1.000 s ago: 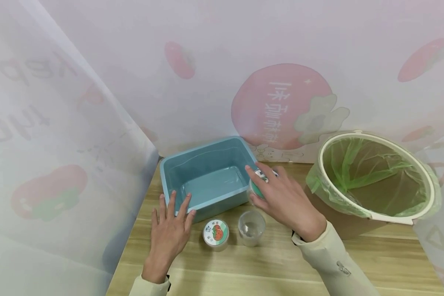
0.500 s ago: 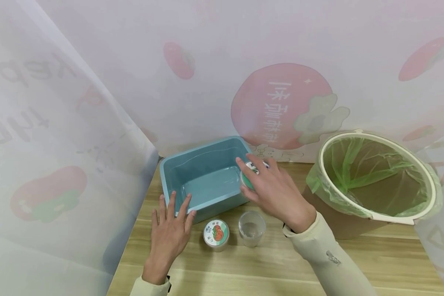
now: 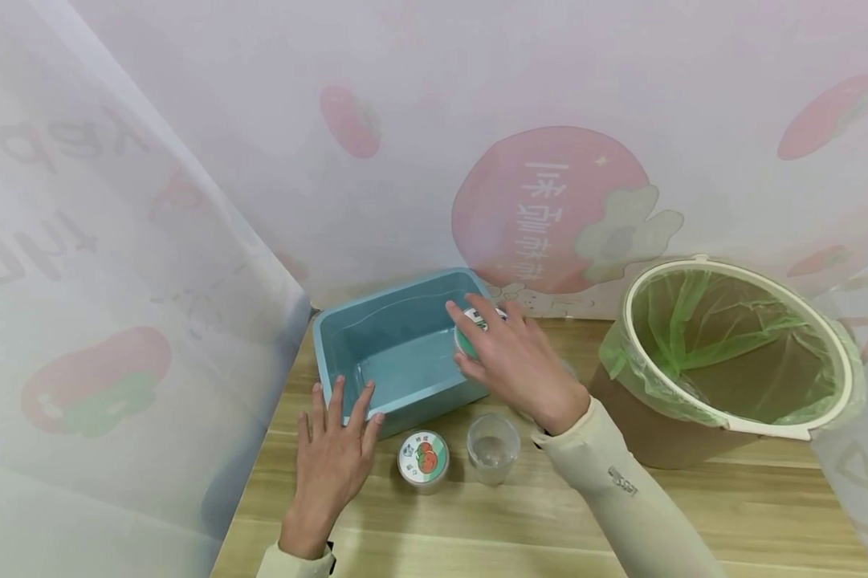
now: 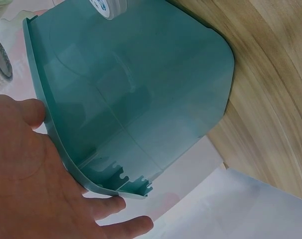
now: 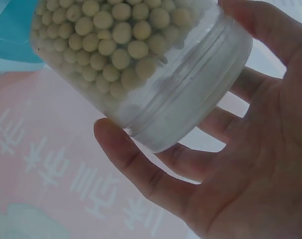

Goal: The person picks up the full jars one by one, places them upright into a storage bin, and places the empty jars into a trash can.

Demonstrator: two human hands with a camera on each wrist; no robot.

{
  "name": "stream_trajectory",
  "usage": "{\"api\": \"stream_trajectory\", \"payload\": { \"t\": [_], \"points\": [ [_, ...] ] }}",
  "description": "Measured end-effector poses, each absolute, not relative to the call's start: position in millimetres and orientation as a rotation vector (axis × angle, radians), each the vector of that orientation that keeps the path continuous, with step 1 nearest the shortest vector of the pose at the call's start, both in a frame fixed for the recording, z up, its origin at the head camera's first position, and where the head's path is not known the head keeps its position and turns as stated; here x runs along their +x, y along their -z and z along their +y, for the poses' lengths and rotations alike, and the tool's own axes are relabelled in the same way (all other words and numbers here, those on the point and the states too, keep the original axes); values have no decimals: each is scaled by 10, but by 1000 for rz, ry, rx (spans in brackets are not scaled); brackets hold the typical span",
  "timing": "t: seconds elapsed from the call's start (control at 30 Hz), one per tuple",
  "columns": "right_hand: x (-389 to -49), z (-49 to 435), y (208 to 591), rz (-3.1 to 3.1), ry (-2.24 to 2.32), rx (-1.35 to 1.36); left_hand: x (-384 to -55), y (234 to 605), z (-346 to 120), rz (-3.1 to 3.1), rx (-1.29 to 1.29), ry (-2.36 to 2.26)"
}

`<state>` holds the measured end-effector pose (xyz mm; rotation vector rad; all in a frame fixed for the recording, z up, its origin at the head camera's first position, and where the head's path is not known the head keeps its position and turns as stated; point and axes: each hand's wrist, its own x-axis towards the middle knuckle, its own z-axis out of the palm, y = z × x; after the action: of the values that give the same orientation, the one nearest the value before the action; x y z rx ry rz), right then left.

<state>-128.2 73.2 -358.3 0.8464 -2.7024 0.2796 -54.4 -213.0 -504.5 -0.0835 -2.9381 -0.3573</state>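
Note:
My right hand (image 3: 523, 365) holds a clear jar (image 5: 121, 55) of round pale beans by its lid, over the right end of a blue-green plastic basin (image 3: 405, 413). Seen from the head, the jar's green and white lid (image 3: 466, 341) is partly hidden by the fingers. On the basin's near left corner rests my left hand (image 3: 330, 457), its fingers spread and straight over the rim. In the left wrist view, the left hand (image 4: 36, 169) lies against the rim. Just right of it, a second jar (image 3: 422, 459) with a tomato-print lid stands upright.
Beside the tomato-lidded jar stands a clear round container (image 3: 493, 449). A brown bin (image 3: 639, 425) lined with a green bag is on the right. Tomato-printed white sheeting (image 3: 405, 201) hangs behind and left of the wooden table (image 3: 434, 542).
My right hand has carried the held jar leftward and slightly away from me, from the basin's right rim to over its inside. The left hand has stayed on the near corner.

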Motion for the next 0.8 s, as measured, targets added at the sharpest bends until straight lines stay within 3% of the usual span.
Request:
{"api": "stream_trajectory", "payload": {
  "t": [0.8],
  "points": [
    [-1590,493,3888,-2762,-363,851,-563,5067,-2126,-2975,-65,371]
  ]
}}
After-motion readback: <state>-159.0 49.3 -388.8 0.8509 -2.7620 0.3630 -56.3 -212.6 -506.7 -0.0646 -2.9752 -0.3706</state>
